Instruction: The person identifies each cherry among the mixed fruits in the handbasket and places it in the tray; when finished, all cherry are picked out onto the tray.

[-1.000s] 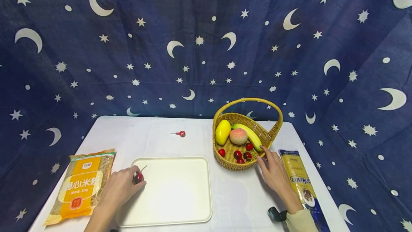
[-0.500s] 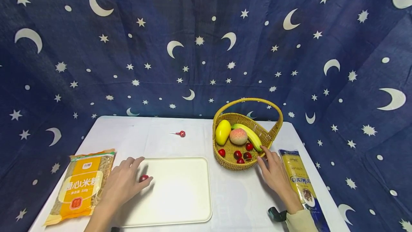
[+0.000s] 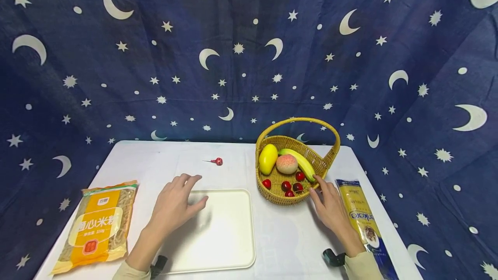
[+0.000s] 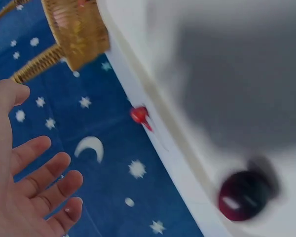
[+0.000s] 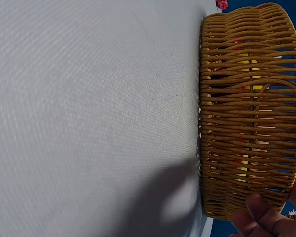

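My left hand (image 3: 175, 206) hovers over the left part of the cream tray (image 3: 229, 267), its fingers apart and holding nothing. In the left wrist view a dark red cherry (image 4: 243, 196) lies in the tray near a corner; the hand hides it in the head view. My right hand (image 3: 330, 208) holds the right front rim of the wicker basket (image 3: 278, 198), thumb and forefinger at the edge. More fingertips (image 5: 256, 207) show against the woven wall in the right wrist view. Inside the basket are a yellow mango-like fruit (image 3: 268, 159), a peach (image 3: 287, 164), a banana (image 3: 301, 162) and several cherries (image 3: 285, 186).
A red lollipop (image 3: 218, 161) lies behind the tray. On the left is an orange bag of rice noodles (image 3: 97, 224); on the right, a blue and gold packet (image 3: 362, 219) lies beside my right forearm. A star-patterned curtain (image 3: 233, 55) hangs behind the white table (image 3: 151, 161).
My left hand has let go of the cherry at the tray's left side, opened, and moved up and to the right over the tray. The right hand has stayed at the basket rim.
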`<state>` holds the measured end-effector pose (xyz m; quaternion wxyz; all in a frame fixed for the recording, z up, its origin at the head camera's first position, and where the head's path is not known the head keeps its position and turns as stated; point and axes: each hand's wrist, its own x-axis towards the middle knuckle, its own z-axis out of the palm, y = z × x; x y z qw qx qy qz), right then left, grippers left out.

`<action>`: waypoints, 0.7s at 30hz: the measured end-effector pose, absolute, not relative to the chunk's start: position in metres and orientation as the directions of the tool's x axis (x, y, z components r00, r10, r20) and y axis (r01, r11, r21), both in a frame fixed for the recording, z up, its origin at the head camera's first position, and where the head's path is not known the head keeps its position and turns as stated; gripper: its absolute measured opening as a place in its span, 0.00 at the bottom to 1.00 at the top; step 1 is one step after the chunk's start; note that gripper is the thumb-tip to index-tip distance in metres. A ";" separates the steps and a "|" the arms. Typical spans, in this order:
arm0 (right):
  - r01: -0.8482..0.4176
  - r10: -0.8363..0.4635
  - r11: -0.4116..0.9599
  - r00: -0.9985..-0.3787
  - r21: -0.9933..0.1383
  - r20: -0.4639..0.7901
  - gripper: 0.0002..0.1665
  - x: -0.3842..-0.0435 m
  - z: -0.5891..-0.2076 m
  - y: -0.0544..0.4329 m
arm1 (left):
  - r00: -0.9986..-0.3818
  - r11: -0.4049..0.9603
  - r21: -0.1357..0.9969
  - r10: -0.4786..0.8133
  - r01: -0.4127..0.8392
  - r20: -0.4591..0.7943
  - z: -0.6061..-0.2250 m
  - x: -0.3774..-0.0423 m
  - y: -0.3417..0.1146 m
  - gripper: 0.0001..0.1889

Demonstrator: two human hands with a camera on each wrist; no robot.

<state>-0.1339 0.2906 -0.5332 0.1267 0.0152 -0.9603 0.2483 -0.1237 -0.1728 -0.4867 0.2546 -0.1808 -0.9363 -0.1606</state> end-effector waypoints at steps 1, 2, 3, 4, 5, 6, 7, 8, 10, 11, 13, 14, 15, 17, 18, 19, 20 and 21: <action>-0.089 0.036 0.876 -0.968 -0.474 0.249 0.33 -0.134 -0.534 0.291 | -0.797 0.877 0.204 0.269 0.435 0.541 -0.484 -0.127 -0.166 0.30; -0.088 0.036 0.876 -0.968 -0.475 0.247 0.33 -0.134 -0.534 0.291 | -0.789 0.870 0.199 0.283 0.451 0.546 -0.481 -0.130 -0.159 0.30; -0.089 0.036 0.874 -0.968 -0.477 0.248 0.33 -0.134 -0.535 0.291 | -0.779 0.864 0.193 0.298 0.466 0.551 -0.478 -0.133 -0.152 0.30; -0.090 0.036 0.874 -0.968 -0.477 0.248 0.33 -0.135 -0.535 0.292 | -0.772 0.857 0.186 0.312 0.480 0.553 -0.475 -0.136 -0.145 0.29; -0.092 0.035 0.875 -0.967 -0.476 0.251 0.33 -0.135 -0.536 0.292 | -0.765 0.852 0.180 0.325 0.493 0.557 -0.473 -0.139 -0.139 0.29; -0.094 0.035 0.875 -0.967 -0.475 0.254 0.33 -0.135 -0.537 0.292 | -0.758 0.846 0.173 0.338 0.504 0.558 -0.472 -0.141 -0.132 0.29; -0.098 0.032 0.875 -0.966 -0.474 0.258 0.32 -0.135 -0.537 0.292 | -0.753 0.842 0.167 0.349 0.514 0.558 -0.470 -0.143 -0.127 0.29; -0.102 0.028 0.875 -0.965 -0.473 0.261 0.32 -0.135 -0.537 0.292 | -0.749 0.837 0.162 0.360 0.523 0.557 -0.470 -0.145 -0.122 0.29; -0.106 0.025 0.875 -0.965 -0.473 0.263 0.32 -0.135 -0.538 0.291 | -0.741 0.829 0.150 0.382 0.539 0.552 -0.469 -0.149 -0.113 0.28; -0.106 0.026 0.875 -0.965 -0.473 0.263 0.32 -0.135 -0.538 0.291 | -0.737 0.824 0.144 0.394 0.548 0.550 -0.469 -0.151 -0.108 0.28; -0.105 0.027 0.874 -0.964 -0.474 0.263 0.32 -0.134 -0.539 0.291 | -0.733 0.816 0.136 0.413 0.561 0.541 -0.469 -0.154 -0.100 0.28; -0.103 0.027 0.875 -0.965 -0.473 0.262 0.32 -0.134 -0.539 0.290 | -0.729 0.812 0.131 0.423 0.568 0.539 -0.469 -0.155 -0.096 0.28; -0.102 0.029 0.875 -0.965 -0.473 0.262 0.32 -0.134 -0.539 0.290 | -0.723 0.806 0.127 0.435 0.579 0.537 -0.468 -0.157 -0.092 0.28; -0.099 0.030 0.877 -0.965 -0.471 0.260 0.32 -0.134 -0.538 0.290 | -0.710 0.789 0.123 0.459 0.602 0.534 -0.468 -0.159 -0.083 0.27; -0.099 0.031 0.876 -0.965 -0.471 0.260 0.32 -0.134 -0.538 0.290 | -0.703 0.779 0.122 0.472 0.616 0.532 -0.467 -0.160 -0.077 0.27; -0.098 0.031 0.876 -0.966 -0.472 0.258 0.32 -0.134 -0.537 0.289 | -0.693 0.767 0.118 0.488 0.631 0.531 -0.467 -0.161 -0.072 0.26; -0.097 0.032 0.875 -0.966 -0.474 0.256 0.32 -0.135 -0.537 0.289 | -0.682 0.755 0.111 0.505 0.646 0.529 -0.466 -0.162 -0.066 0.25; -0.097 0.032 0.874 -0.966 -0.476 0.255 0.32 -0.135 -0.537 0.289 | -0.673 0.744 0.106 0.523 0.660 0.524 -0.466 -0.163 -0.061 0.25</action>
